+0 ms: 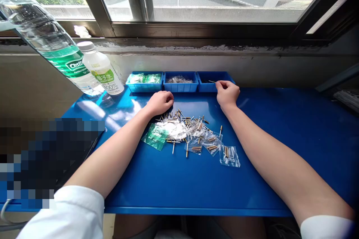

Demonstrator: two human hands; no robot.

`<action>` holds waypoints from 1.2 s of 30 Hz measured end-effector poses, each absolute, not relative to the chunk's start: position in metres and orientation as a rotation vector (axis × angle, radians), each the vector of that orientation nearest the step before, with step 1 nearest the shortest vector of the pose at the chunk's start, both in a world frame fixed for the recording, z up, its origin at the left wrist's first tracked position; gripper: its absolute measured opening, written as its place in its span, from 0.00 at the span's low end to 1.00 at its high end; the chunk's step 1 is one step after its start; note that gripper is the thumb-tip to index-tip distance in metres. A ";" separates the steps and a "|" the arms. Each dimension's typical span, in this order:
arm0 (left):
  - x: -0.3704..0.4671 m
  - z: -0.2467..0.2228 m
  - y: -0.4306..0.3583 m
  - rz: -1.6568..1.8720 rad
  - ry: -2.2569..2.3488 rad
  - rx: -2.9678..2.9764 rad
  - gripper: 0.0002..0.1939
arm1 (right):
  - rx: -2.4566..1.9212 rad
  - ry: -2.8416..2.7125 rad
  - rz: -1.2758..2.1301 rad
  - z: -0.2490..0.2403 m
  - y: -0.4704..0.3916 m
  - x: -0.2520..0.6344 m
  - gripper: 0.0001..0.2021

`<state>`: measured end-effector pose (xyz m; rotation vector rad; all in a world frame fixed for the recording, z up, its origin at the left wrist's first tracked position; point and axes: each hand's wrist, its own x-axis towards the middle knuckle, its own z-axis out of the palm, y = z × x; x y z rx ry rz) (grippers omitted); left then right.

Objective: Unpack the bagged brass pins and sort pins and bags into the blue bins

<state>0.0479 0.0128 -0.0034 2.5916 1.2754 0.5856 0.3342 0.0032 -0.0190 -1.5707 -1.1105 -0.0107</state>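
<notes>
My right hand [228,93] pinches a thin pop rivet [212,81] over the front rim of the right blue bin [207,87]. Dark, thin pieces lie inside that bin. My left hand [160,103] is loosely curled on the table, just behind the pile, and nothing shows between its fingers; its palm is hidden. In front of it lies a heap of loose pop rivets [187,153] with brass-coloured bodies and silver pins. Mixed among them are small clear bags [230,157] with copper-coloured pieces inside and a green bag [156,136].
The left bin [144,87] holds green and clear bags, the middle bin [181,87] clear bags. A large water bottle [63,52] and a white bottle [102,69] stand at the back left of the blue table [179,186]. Behind is a window ledge.
</notes>
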 end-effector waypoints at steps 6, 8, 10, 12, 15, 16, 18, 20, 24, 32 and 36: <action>0.048 -0.003 0.013 0.575 1.280 2.592 0.09 | -1.568 -1.122 0.012 -0.017 0.000 0.331 0.13; 0.048 -0.003 0.013 0.577 1.279 2.591 0.09 | -1.548 -1.125 0.024 -0.016 -0.001 0.331 0.13; 0.048 -0.003 0.013 0.573 1.278 2.591 0.09 | -1.517 -1.137 0.041 -0.015 -0.002 0.330 0.13; 0.048 -0.002 0.013 0.568 1.280 2.593 0.09 | -1.477 -1.159 0.074 -0.015 -0.003 0.327 0.14; 0.048 -0.002 0.013 0.568 1.283 2.596 0.09 | -1.403 -1.231 0.195 -0.012 -0.007 0.319 0.13; 0.048 -0.002 0.013 0.569 1.281 2.596 0.09 | -1.374 -1.275 0.252 -0.011 -0.010 0.315 0.12; 0.048 -0.002 0.012 0.569 1.281 2.595 0.09 | -1.309 -1.413 0.382 -0.008 -0.016 0.308 0.10; 0.048 -0.002 0.012 0.564 1.282 2.594 0.09 | -1.248 -1.590 0.499 -0.003 -0.024 0.300 0.09; 0.048 -0.002 0.012 0.564 1.288 2.597 0.10 | -1.131 -1.939 0.809 0.008 -0.035 0.289 0.07; 0.048 -0.004 0.013 0.575 1.289 2.608 0.10 | -1.118 -2.303 1.112 0.020 -0.033 0.293 0.07; 0.048 -0.005 0.013 0.571 1.296 2.613 0.10 | -1.109 -2.417 1.057 0.022 -0.031 0.292 0.08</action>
